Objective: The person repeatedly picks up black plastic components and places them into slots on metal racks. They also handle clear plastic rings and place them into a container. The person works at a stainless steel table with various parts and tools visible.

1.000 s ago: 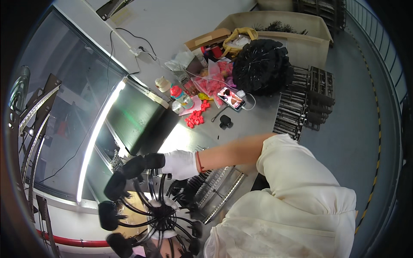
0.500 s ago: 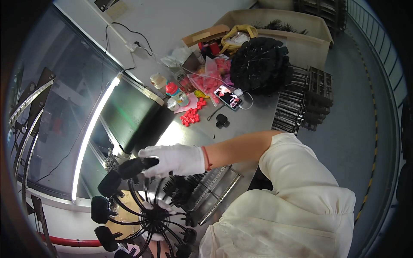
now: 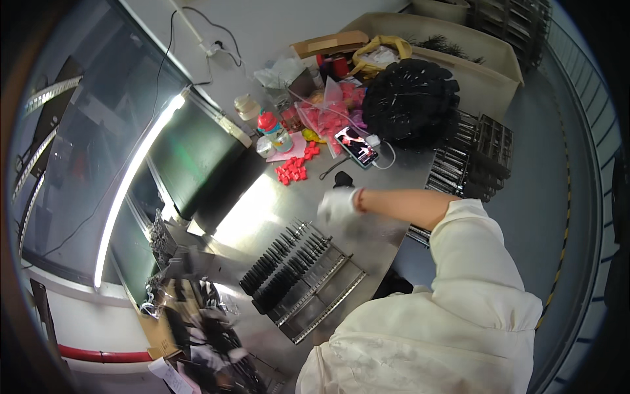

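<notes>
At the lower left, a black spoked wheel (image 3: 226, 335) with pads on its curved arms is tilted and smeared by motion. My left hand (image 3: 215, 360), in a white glove, shows only as a pale blur among the spokes, gripping the wheel near its hub. My right hand (image 3: 338, 206), also gloved, is over the metal table, just below a small black pad (image 3: 342, 178). Blur hides how its fingers stand. A metal rack (image 3: 298, 279) with rows of thin black pieces lies between my hands, nearer to me.
Red pieces (image 3: 292, 172), a bottle (image 3: 274, 131) and a plugged-in phone (image 3: 356, 145) are on the table (image 3: 387, 171). Beyond sit a big black bundle (image 3: 410, 105) and a beige bin (image 3: 499, 72). More metal racks (image 3: 466, 157) stand right. A lit tube (image 3: 134, 177) borders the left.
My right hand has left the wheel's upper pad and moved right toward the small black pad. The wheel has swung lower and its arms have turned, uncovering the metal rack.
</notes>
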A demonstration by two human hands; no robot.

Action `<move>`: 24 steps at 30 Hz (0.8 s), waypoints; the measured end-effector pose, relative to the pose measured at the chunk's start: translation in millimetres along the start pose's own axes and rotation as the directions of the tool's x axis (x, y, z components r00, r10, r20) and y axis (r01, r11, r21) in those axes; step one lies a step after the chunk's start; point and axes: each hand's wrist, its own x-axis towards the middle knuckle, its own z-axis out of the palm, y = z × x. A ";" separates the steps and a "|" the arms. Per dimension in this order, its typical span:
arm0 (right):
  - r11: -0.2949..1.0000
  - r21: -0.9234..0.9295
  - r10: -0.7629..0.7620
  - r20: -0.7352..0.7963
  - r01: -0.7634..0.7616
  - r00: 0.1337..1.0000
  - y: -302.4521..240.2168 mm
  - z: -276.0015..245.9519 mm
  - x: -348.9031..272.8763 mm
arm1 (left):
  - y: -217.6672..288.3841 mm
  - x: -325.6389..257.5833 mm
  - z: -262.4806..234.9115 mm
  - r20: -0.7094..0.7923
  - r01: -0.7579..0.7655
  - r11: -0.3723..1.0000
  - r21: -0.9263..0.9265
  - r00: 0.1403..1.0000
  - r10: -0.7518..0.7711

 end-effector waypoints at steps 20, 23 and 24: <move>0.747 -0.449 0.284 -0.452 -0.491 0.845 18.2 -39.3 50.0 | -21.3 -5.0 13.9 -0.078 -0.053 0.867 -0.496 0.997 0.016; 0.838 -0.530 -0.477 -0.593 0.132 0.649 -82.6 -36.2 69.6 | -19.9 -9.6 12.7 0.117 -0.014 0.862 -0.507 0.989 0.085; 0.788 -0.538 -0.585 -0.504 0.300 0.635 -127.9 -36.5 64.3 | -23.0 -8.8 12.6 0.181 -0.016 0.854 -0.521 0.975 0.128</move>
